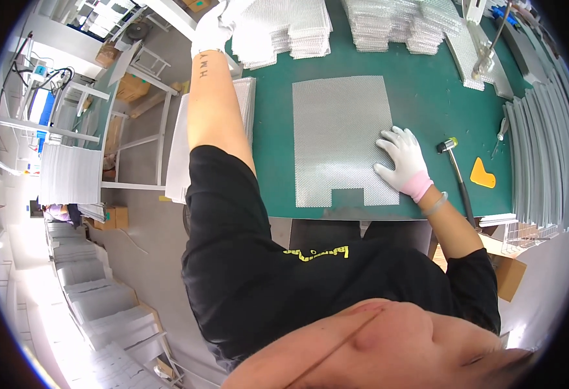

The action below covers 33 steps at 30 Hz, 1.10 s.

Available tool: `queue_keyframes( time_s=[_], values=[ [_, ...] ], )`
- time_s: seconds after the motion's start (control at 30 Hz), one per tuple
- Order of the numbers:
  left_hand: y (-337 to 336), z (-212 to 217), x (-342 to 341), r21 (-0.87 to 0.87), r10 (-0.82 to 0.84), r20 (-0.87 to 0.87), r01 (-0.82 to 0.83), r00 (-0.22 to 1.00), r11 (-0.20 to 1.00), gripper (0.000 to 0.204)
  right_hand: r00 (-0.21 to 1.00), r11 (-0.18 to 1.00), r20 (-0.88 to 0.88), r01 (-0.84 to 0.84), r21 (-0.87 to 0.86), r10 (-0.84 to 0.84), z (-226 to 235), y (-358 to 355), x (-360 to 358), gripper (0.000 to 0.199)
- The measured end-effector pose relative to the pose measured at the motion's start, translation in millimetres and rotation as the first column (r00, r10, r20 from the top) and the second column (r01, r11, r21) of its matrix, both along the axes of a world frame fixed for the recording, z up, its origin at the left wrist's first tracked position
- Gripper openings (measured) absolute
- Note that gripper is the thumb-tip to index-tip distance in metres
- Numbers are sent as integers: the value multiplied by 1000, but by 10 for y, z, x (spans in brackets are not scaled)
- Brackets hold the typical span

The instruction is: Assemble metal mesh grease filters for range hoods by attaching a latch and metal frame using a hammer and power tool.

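Mesh sheet (pixel 336 136) lies flat on the green worktop (pixel 427 91), my right grip (pixel 406 157) spread wide over its right edge. My left grip (pixel 213 31) is beside a mesh stack (pixel 281 32); from afar I cannot tell whether it holds anything.

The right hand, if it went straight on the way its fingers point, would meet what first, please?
Most likely the grey mesh sheet: the right hand already overlaps its right edge in the picture, though whether it presses down or sits just above is unclear.
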State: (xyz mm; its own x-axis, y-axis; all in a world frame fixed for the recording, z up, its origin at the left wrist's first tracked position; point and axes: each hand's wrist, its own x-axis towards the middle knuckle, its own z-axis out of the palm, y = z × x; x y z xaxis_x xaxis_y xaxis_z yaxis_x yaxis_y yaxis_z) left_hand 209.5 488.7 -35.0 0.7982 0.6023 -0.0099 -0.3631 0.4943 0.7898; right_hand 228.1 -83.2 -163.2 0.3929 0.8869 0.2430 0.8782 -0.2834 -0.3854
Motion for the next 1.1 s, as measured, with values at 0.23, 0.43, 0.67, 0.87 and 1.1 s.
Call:
queue_keyframes(
  time_s=[0.23,0.43,0.67,0.87,1.1],
  values=[
    [-1030,-83,-917,284,252,-3,-240,968,928,32,999,999,28,-29,27,28,-28,46,2,53],
    [-2822,-413,-1817,221,50,88,-69,995,973,28,939,830,-335,241,502,-70,-106,-267,114,42],
    [-3927,-1126,-2349,603,336,-441,-3,832,798,74,538,938,-839,326,113,-86,284,-246,-477,76],
    [-3870,-1412,-2254,875,464,-427,223,776,430,91,956,940,90,254,230,-280,69,-220,-548,73],
    [-3591,-1186,-2383,-238,30,-108,-55,994,970,78,360,693,-810,423,584,463,513,-263,-491,69]
  ],
)
